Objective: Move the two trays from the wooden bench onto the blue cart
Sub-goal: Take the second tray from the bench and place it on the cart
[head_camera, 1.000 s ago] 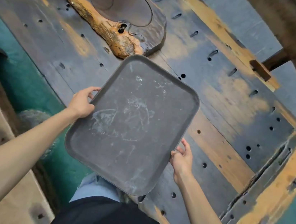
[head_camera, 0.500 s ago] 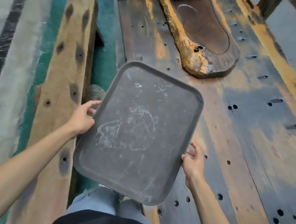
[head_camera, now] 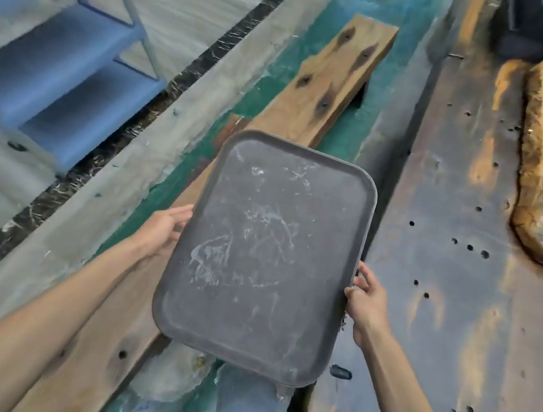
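Between our hands we hold the grey tray in the air. Our left hand and right hand each clasp a long edge. Up left stands the blue cart.

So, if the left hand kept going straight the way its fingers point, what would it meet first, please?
The left hand points right and slightly up, with its fingers already at the edge of the tray, so the tray blocks it at once.
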A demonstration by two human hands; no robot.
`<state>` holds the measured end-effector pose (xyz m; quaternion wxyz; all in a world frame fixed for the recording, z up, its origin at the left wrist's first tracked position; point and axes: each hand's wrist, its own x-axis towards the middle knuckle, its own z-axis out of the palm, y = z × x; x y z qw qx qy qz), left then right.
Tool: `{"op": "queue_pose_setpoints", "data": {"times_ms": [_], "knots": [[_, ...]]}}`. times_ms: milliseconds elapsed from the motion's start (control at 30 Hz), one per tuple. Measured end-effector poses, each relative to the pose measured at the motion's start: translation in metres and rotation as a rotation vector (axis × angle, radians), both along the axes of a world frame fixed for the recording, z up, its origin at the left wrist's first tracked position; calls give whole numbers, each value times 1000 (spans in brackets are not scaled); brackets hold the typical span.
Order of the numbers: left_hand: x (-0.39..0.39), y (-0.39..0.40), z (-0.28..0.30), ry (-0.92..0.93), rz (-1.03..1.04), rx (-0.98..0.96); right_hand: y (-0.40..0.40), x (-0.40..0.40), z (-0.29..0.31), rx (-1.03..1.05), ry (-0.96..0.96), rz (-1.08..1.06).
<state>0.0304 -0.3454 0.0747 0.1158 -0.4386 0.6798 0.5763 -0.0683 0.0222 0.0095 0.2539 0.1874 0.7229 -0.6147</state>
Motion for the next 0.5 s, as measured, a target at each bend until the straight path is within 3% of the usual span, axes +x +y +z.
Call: {"op": "queue_pose_setpoints", "data": {"times_ms": [133,367,500], "knots": [[86,-32,-5,-3,217,71,-52,28,13,-31,-7,180],[254,-67,-16,42,495,147,-130,100,33,-84,-280,326],[365,-68,-20,78,656,172,-172,162,39,-26,-326,434]]}}
